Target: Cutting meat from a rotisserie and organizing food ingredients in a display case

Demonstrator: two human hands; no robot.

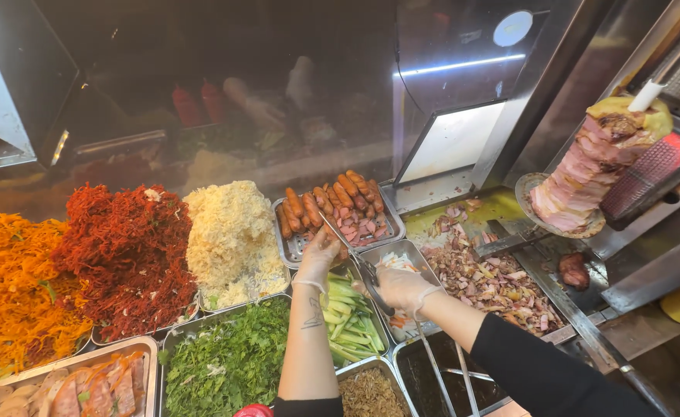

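Note:
My left hand (318,252), in a thin clear glove, reaches over the near edge of a metal tray (297,249) of sausages (332,197) and pink ham pieces (359,229). Its fingers curl at the tray's edge, beside the tips of the metal tongs (353,259); whether they hold anything is hidden. My right hand (402,287), also gloved and in a black sleeve, grips the tongs by their handle end. The tongs point up-left toward the ham. Below both hands lies a tray of cucumber sticks (349,328).
Heaps of orange (15,286), red (127,255) and pale shredded food (232,235) fill the left. Chopped herbs (228,359) lie in front. Chopped meat (487,279) covers a griddle at right, below a meat spit (587,166) and its glowing heater. A glass pane stands behind.

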